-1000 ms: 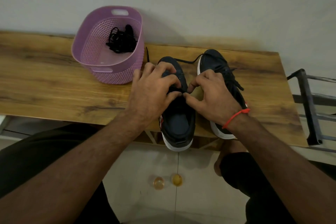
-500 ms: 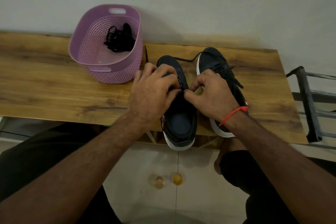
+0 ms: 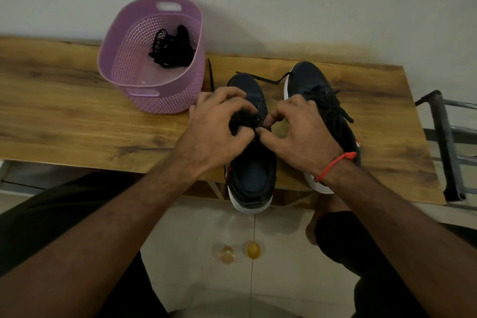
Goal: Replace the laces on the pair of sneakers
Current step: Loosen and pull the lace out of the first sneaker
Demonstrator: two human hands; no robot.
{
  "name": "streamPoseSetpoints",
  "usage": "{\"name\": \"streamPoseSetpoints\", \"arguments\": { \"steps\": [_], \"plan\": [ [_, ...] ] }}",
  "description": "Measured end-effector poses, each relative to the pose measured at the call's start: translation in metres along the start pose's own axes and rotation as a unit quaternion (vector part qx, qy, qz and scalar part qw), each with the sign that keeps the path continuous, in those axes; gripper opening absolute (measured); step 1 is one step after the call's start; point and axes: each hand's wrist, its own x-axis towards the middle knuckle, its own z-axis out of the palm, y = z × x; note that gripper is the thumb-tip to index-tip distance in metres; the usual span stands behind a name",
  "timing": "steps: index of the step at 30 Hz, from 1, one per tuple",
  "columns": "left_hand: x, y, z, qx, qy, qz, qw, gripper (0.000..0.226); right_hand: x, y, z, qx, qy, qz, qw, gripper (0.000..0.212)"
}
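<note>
A lace is being worked on the left sneaker.

The left sneaker (image 3: 251, 162) is set on the worktop (image 3: 77, 116), toe to the wall, heel over the near edge. A bunch of black lace (image 3: 242, 120) is pinched by the curled fingers of the left hand (image 3: 219, 131). The right hand (image 3: 302, 137) is touching it from the other side, thumb and finger pressed together on the lace. The right sneaker (image 3: 317, 90) is just beside. More laces (image 3: 171, 48) are kept in the purple basket (image 3: 116, 59).
</note>
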Motion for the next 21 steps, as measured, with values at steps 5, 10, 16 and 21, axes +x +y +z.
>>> {"name": "streamPoseSetpoints", "arguments": {
  "steps": [5,10,16,21],
  "plan": [
    [-0.003,0.002,0.003,0.094,0.034,0.046,0.994,0.025,0.001,-0.001,0.001,-0.009,0.013,-0.007,1.0,0.021],
    [-0.005,0.004,0.003,0.152,0.036,0.07,0.985,0.023,0.003,-0.004,0.001,0.001,0.018,0.0,1.0,0.017],
    [0.005,-0.005,-0.015,-0.004,0.143,-0.022,0.989,0.008,0.003,-0.003,0.0,0.018,0.014,0.011,1.0,0.017],
    [0.003,-0.004,-0.008,0.031,0.084,0.004,0.996,0.026,0.003,-0.002,0.0,0.014,0.016,0.013,1.0,0.016]
  ]
}}
